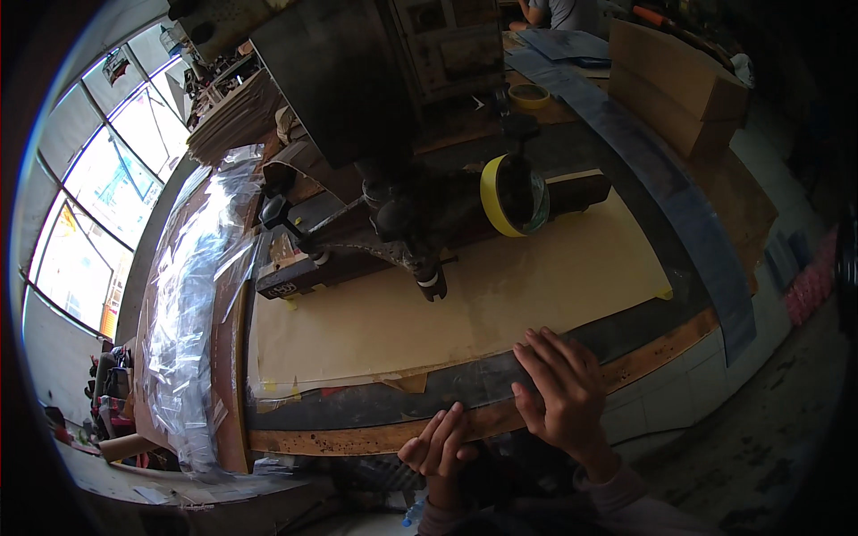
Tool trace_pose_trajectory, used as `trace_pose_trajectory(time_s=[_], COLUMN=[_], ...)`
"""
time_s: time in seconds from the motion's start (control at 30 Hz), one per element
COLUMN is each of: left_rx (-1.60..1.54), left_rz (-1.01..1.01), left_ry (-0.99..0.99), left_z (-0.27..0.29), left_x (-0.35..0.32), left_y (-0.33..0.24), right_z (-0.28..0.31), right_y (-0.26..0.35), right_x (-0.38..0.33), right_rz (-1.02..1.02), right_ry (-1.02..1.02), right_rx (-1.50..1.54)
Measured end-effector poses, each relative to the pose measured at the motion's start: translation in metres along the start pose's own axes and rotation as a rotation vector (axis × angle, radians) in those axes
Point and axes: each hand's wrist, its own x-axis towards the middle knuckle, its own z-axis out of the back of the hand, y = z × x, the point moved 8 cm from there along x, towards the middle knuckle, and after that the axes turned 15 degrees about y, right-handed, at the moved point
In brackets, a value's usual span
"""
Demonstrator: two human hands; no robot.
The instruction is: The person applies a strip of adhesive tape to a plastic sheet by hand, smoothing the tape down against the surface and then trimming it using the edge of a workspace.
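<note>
My left hand (438, 444) rests at the wooden front edge (349, 440) of the work table, its fingers loosely bent and apart, holding nothing. Further right, my right hand (565, 393) is open with its fingers stretched toward the near edge of a large tan sheet (500, 308). Whether its fingertips touch the sheet I cannot tell. That sheet lies on a dark table surface (357, 411). A dark bar (313, 279) lies across its far side, under a heavy machine head (340, 80) with a downward-pointing tip (433, 288).
A roll of yellow tape (492, 196) hangs at the bar's right part; another yellow roll (528, 96) lies behind. Clear plastic strips (188, 313) are heaped at left. A cardboard box (666, 85) and grey-blue sheets (679, 214) stand right. Another person (572, 13) sits at the back.
</note>
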Motion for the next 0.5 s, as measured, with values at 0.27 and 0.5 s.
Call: trace_pose_trajectory(time_s=[0.27,0.5], left_rx=[-0.013,-0.023], left_rz=[0.011,0.016], left_ry=[0.017,0.022], left_z=[-0.0001,0.0], left_x=[0.0004,0.0006], left_y=[0.0,0.0007], right_z=[0.001,0.0001], right_y=[0.0004,0.0011], right_x=[0.0002,0.0005], right_rz=[-0.002,0.005], right_ry=[-0.01,-0.003], right_rx=[0.0,-0.002])
